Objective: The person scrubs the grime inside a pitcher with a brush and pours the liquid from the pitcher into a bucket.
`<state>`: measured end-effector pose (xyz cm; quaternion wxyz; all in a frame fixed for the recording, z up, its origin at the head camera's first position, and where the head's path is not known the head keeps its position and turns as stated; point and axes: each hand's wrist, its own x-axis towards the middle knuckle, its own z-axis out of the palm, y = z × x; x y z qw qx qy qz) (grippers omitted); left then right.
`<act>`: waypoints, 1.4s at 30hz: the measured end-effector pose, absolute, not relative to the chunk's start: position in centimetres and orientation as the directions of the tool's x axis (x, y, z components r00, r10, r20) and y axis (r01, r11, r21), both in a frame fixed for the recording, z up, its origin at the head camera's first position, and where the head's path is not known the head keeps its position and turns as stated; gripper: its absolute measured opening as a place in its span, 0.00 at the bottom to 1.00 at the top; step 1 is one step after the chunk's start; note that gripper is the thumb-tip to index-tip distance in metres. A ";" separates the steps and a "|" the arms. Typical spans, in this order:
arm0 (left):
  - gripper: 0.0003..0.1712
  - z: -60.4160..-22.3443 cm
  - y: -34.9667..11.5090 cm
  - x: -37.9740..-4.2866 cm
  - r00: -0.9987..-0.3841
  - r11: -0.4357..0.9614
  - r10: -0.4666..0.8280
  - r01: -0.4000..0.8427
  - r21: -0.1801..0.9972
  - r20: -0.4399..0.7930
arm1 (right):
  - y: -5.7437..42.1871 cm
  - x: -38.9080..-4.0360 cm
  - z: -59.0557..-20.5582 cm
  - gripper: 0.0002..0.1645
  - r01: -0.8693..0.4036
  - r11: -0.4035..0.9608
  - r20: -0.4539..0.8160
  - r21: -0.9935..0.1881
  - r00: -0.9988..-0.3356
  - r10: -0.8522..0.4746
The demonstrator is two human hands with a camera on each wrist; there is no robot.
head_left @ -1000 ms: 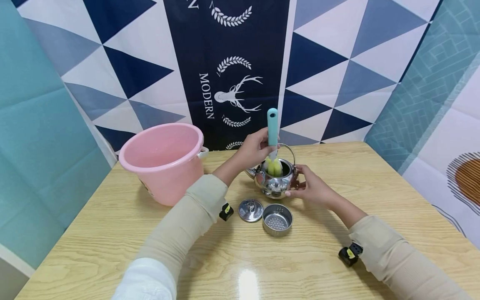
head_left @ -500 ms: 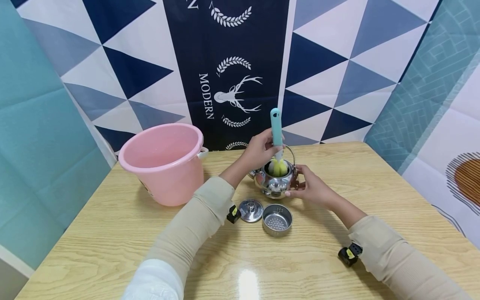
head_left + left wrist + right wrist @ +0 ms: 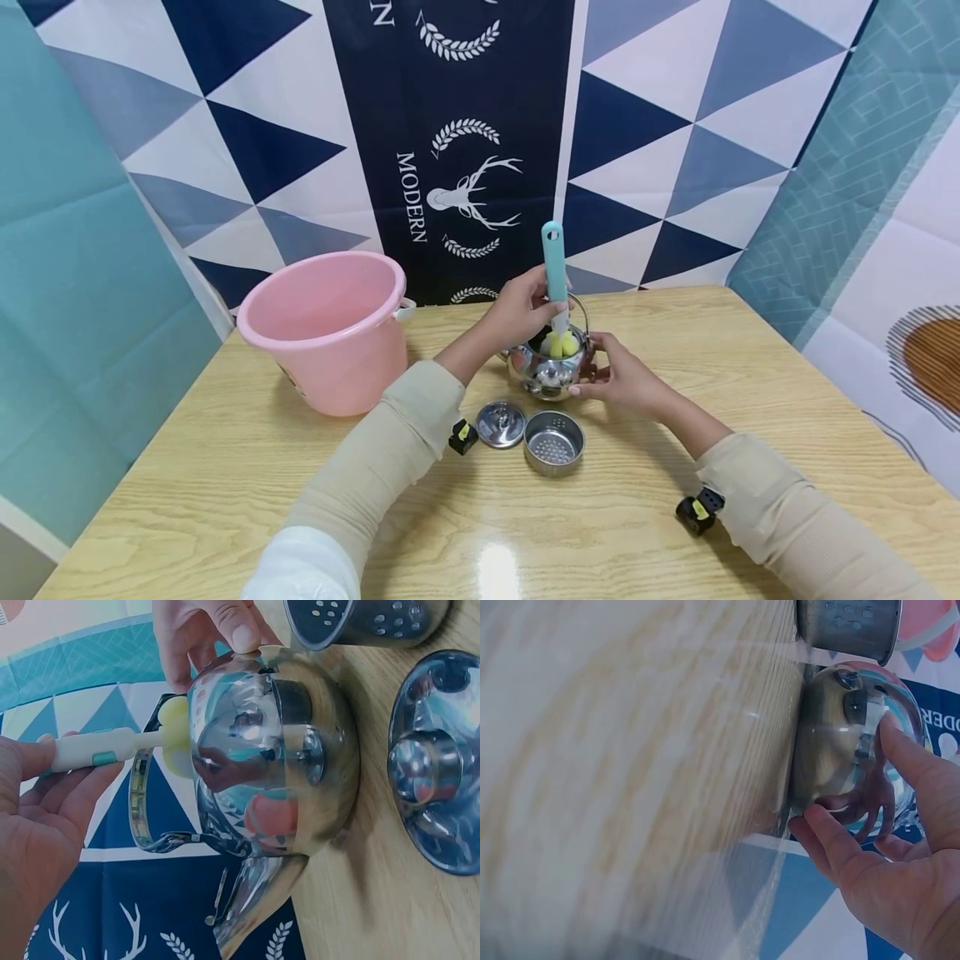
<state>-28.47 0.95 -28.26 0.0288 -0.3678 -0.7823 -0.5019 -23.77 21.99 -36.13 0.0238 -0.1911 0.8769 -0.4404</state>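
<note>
A shiny steel teapot with a raised loop handle stands uncovered on the table. My left hand pinches the handle of a cleaning brush, turquoise at the top and white lower down. Its yellow-and-white sponge head sits partly inside the teapot's mouth; the lower part is hidden. My right hand holds the teapot's right side, thumb at the front and fingers around the back. In the right wrist view, those fingertips touch the pot low down. A round steel lid and a perforated strainer cup lie in front.
A pink bucket with a white handle stands left of the teapot, near my left forearm. Patterned cloth hangs behind the wooden table. Black wrist cameras sit on both sleeves.
My left hand has shifted right with the brush, and the sponge head has moved across to the right side of the teapot's mouth. My right hand keeps its hold on the pot.
</note>
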 end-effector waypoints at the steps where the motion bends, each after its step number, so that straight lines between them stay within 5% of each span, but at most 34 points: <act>1: 0.11 -28.2 0.9 -28.4 -0.728 0.229 0.550 0.602 0.765 0.409 | 22.0 -23.8 -36.2 0.53 -0.315 0.538 0.127 -0.782 -0.926 -0.357; 42: 0.12 -28.8 1.4 -28.9 -0.714 0.252 0.534 0.646 0.721 0.453 | 22.2 -24.1 -36.6 0.54 -0.298 0.568 0.104 -0.767 -0.932 -0.348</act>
